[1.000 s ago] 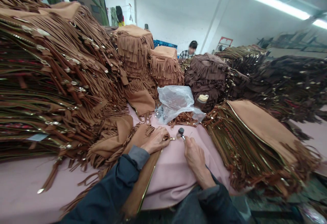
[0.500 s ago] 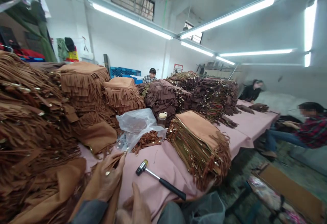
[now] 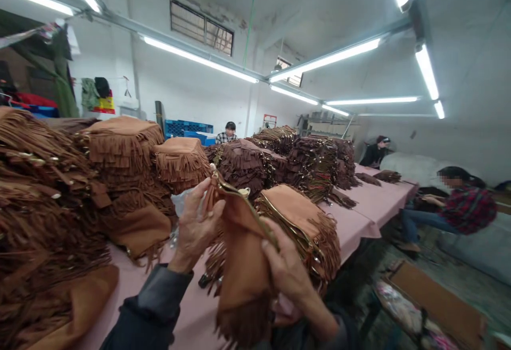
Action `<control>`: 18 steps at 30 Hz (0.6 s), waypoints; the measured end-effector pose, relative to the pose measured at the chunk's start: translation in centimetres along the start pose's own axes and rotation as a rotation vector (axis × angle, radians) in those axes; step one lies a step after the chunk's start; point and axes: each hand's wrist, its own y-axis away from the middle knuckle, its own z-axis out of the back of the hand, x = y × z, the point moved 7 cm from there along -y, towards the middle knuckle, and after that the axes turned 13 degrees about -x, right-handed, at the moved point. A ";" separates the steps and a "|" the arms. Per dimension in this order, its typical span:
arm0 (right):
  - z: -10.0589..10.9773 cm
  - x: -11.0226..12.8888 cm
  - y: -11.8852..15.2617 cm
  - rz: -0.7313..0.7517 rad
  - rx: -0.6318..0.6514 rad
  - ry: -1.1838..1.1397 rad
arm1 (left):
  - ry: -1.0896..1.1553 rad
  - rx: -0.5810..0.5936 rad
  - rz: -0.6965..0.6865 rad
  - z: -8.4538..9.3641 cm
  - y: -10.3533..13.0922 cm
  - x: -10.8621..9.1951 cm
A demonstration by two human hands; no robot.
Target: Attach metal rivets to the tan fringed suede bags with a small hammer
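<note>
Both hands are closed on one tan fringed suede bag (image 3: pixel 241 265), raised off the table in front of the camera. The left hand (image 3: pixel 195 227) pinches the bag's top corner between thumb and fingers at about 11 o'clock of the piece, right where the gold zipper edge (image 3: pixel 243 201) begins. The right hand (image 3: pixel 285 273) clasps the same edge lower down, at about 3 o'clock, fingers folded over the suede. Held at two points along that edge, the bag hangs in a slant with the zipper line drawn taut between the hands, which looks like a grip chosen to bring the metal trim up to eye level.

The bag is soft, matte, caramel brown, folding on itself under its own weight; a curtain of cut fringe dangles from its lower end at 6 o'clock, over the dark sleeves.

Just behind it, toward 2 o'clock, a stack of matching tan bags (image 3: pixel 307 222) lies on the pink table cover (image 3: pixel 359 217), zipper edges and fringe facing out. At 9 o'clock rise high heaps of brown fringed pieces (image 3: pixel 43 190), and at 12 o'clock stand two squared tan piles (image 3: pixel 131 145) with darker chocolate piles (image 3: pixel 255 161) beside them. Farther off, a seated person in a plaid shirt (image 3: pixel 465 206) works at 3 o'clock, and another person (image 3: pixel 228 132) sits beyond the piles near blue crates (image 3: pixel 187 127).
</note>
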 end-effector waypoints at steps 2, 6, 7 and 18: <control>5.7 3.9 -4.1 0.181 -0.148 0.178 | 0.019 0.232 0.043 -1.9 1.2 1.0; 13.6 8.8 -10.3 0.407 -0.469 0.849 | -0.115 0.613 -0.005 -3.6 8.5 6.2; 14.2 8.5 -11.3 0.431 -0.490 1.004 | -0.175 0.653 -0.022 -3.4 10.8 7.9; 9.5 -12.8 -9.6 0.178 0.155 1.278 | -0.334 0.832 -0.110 -2.2 22.9 12.5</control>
